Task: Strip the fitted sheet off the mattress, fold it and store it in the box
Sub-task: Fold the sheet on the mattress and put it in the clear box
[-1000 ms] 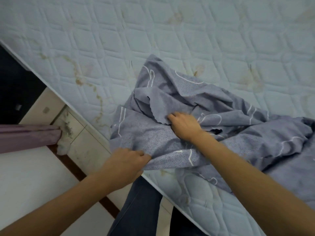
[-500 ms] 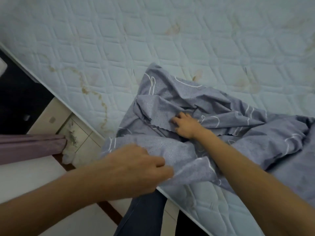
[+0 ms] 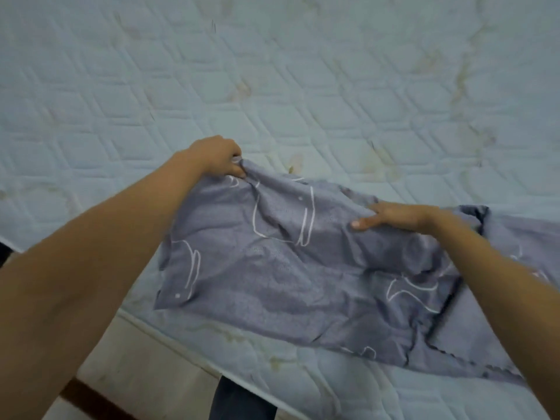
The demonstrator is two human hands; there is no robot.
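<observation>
leg: dark blue trouser leg (image 3: pixel 242 401) at 6 o'clock, partly hidden behind the near edge of the mattress (image 3: pixel 333 389).
floor: pale floor (image 3: pixel 145 374) at 7 o'clock, crossed diagonally by a dark brown strip (image 3: pixel 91 398).
mattress edge: piped near edge runs diagonally from 9 o'clock down toward 5 o'clock.
fitted sheet: grey-blue fitted sheet (image 3: pixel 288 268) with a white line print. It lies loose and wrinkled on top of the mattress, close to the near edge. It spreads from the frame centre out to 3–4 o'clock and is cut off by the frame there. A jagged hem shows at 5 o'clock.
right hand: right hand (image 3: pixel 394 216) at 3 o'clock, palm down on the sheet's far edge. Fingers are straight and pressing the cloth, thumb tip showing toward the centre, nothing gripped.
left hand: left hand (image 3: pixel 218 159) at 11 o'clock of the sheet, fingers curled tight. It grips a bunched corner of the sheet just above the mattress top.
mattress top: pale, diamond-quilted, bare beyond the sheet from 9 to 3 o'clock. Yellow-brown stains at the centre and at 1–2 o'clock.
</observation>
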